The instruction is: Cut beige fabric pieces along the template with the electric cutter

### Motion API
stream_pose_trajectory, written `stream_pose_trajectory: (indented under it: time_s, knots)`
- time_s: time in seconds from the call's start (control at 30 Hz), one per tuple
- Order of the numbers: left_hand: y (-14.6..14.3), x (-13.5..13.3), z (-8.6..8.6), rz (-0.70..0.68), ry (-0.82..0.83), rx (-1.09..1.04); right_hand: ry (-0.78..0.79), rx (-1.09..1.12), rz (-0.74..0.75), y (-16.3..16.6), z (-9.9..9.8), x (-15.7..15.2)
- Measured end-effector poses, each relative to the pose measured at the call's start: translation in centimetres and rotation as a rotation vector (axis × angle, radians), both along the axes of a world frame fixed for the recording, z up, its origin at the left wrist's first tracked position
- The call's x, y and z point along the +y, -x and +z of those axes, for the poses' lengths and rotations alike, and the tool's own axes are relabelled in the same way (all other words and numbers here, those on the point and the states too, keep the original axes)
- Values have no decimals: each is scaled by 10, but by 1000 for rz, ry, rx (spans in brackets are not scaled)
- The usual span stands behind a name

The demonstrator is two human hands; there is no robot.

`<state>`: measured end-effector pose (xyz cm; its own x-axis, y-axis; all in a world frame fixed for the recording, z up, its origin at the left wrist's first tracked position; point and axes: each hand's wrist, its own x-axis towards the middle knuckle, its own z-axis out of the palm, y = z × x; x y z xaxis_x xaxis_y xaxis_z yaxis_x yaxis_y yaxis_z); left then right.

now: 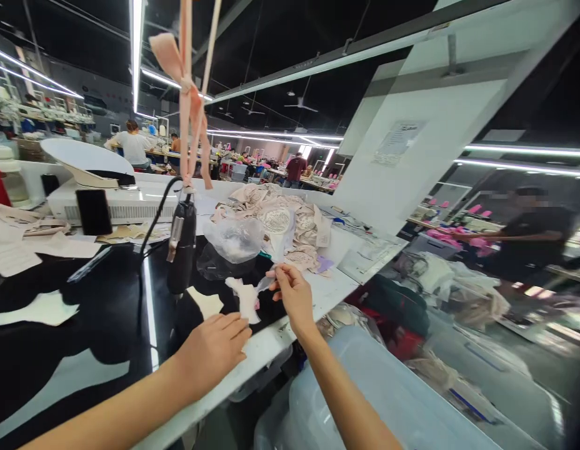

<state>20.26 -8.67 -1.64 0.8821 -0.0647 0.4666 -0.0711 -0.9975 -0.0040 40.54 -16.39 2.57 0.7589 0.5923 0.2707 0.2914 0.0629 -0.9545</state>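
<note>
My left hand (pixel 214 350) rests near the table's front edge, fingers curled together and touching the lower end of a small white fabric piece (pixel 245 299). My right hand (pixel 292 292) pinches the thin clear edge of a plastic bag (pixel 234 240) beside that fabric piece. Behind the bag lies a heap of beige lace fabric pieces (pixel 280 222). A black hand tool (pixel 182 247) hangs upright from pink ribbon (pixel 191 100) over the glossy black table top (pixel 107 325), just left of the bag.
A white machine (pixel 116 203) and paper pieces sit at the back left. A translucent plastic bin (pixel 388 400) stands below the table at my right, with more bins of fabric beyond. Other people work at distant tables; one person stands at right.
</note>
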Motion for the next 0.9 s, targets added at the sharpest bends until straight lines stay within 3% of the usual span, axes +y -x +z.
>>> stream_pose_trajectory:
  time_s: [0.13, 0.27, 0.67, 0.9]
  knots:
    - [-32, 8, -9, 67, 8, 142, 38, 48, 17, 9, -3, -1]
    - [-44, 17, -15, 61, 38, 209, 46, 90, 33, 16, -2, -1]
    - [-38, 33, -12, 63, 147, 295, -280, 107, 44, 36, 40, -34]
    - [-35, 39, 1, -37, 249, 223, -297, 116, 185, 68, 53, -48]
